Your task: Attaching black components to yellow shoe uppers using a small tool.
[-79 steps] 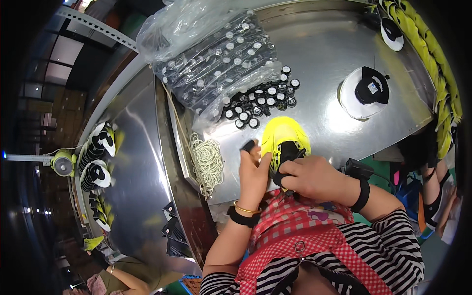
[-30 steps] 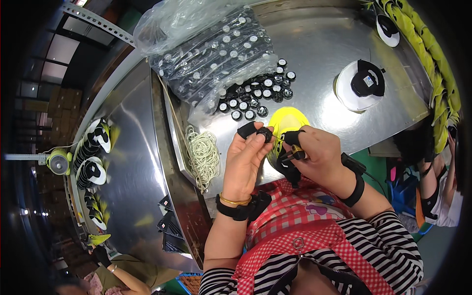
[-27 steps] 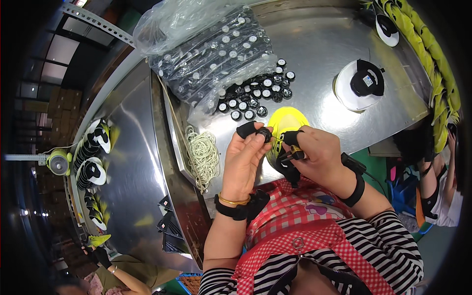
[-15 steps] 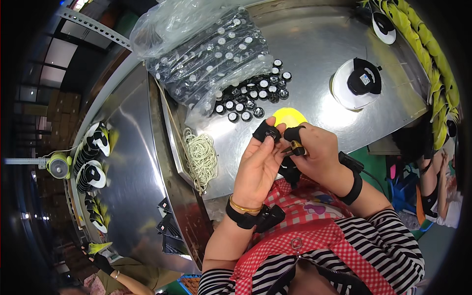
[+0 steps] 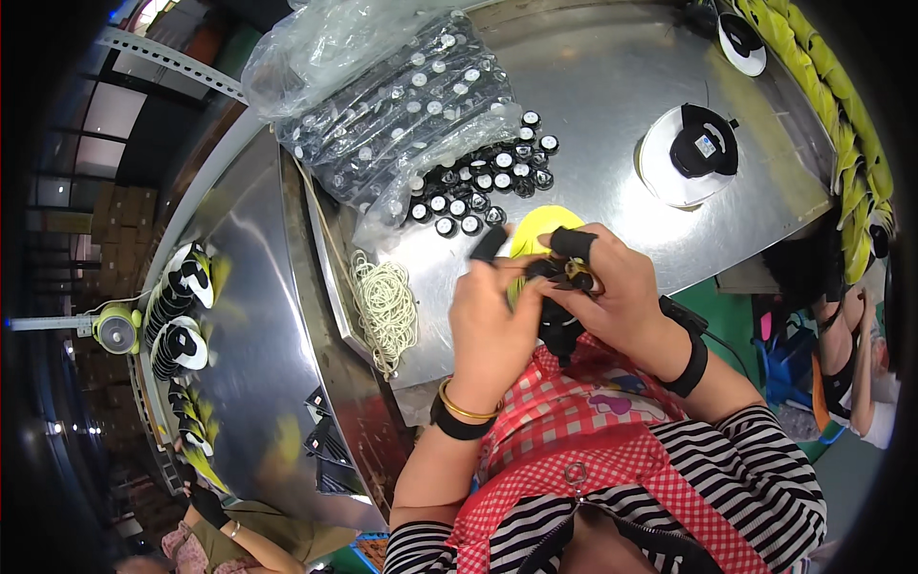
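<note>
Turning since earlier: left hand (image 5: 490, 325)

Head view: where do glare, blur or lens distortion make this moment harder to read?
Head view: white glare on the bare grey steel tabletop, near the round black-and-white cap; head view: the fingers of the left hand look smeared, probably by motion; head view: tabletop edges bow, and the picture's corners fall to black.
</note>
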Demonstrator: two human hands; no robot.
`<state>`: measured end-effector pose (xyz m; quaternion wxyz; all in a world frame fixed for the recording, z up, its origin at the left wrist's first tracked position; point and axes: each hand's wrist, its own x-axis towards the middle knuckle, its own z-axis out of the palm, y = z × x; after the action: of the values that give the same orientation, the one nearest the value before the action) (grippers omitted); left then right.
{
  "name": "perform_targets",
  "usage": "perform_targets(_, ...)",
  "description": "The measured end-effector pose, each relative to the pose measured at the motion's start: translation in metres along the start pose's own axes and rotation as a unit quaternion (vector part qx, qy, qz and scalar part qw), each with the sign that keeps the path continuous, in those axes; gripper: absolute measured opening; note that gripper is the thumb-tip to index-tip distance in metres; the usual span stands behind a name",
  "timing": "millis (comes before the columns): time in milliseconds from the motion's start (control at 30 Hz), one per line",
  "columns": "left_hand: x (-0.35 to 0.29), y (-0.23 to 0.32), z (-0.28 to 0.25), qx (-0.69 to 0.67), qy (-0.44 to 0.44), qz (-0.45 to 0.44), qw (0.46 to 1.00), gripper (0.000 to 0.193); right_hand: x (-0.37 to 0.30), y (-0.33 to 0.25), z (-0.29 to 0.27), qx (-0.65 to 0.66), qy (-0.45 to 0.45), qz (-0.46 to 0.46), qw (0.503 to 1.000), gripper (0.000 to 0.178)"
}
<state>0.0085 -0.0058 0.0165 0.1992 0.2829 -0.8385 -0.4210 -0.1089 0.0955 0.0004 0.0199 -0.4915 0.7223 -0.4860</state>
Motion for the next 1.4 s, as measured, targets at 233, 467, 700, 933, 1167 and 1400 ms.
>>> perform_targets(233,0.002,-0.009,0.006,-0.051,0.006,-0.004,0.999,0.048,-0.007,0.019,-0.024,0.086,0.030,0.007,0.996,0.016)
perform_targets(467,-0.007,-0.037,0.020,-0.053,-0.024,-0.006,0.998,0.036,-0.033,0.034,-0.036,-0.084,-0.153,-0.097,0.980,0.019)
perform_targets(700,-0.003,-0.038,0.025,-0.019,-0.017,-0.011,1.000,0.030,-0.020,0.024,-0.012,0.191,-0.065,0.079,0.976,0.013)
perform_targets(933,-0.003,-0.023,0.019,-0.386,-0.018,-0.083,0.918,0.036,0.003,-0.015,-0.029,0.351,0.065,0.175,0.917,0.010)
perform_targets(1167,-0.003,-0.012,0.004,-0.496,-0.062,-0.151,0.853,0.029,-0.006,0.004,-0.014,0.008,0.000,0.031,0.999,0.020)
perform_targets(1400,-0.001,-0.011,0.003,-0.528,-0.063,-0.131,0.837,0.032,-0.003,0.002,-0.012,-0.033,-0.005,-0.010,0.999,0.024)
